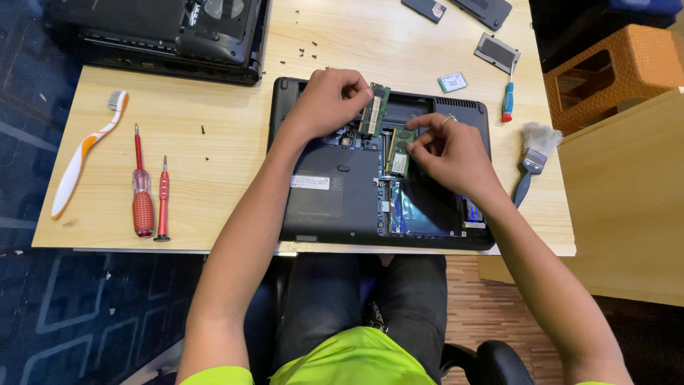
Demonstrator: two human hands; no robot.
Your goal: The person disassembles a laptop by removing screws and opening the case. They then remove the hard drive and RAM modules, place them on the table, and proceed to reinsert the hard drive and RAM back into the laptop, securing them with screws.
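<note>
In the middle of the frame an open black laptop (335,192) lies bottom up, its cover already off. The left hand (324,100) pinches a green memory card (373,109), lifted out. The right hand (449,150) pinches at a second card (400,151), maybe still in its slot. Tiny screws (306,51) lie loose above
</note>
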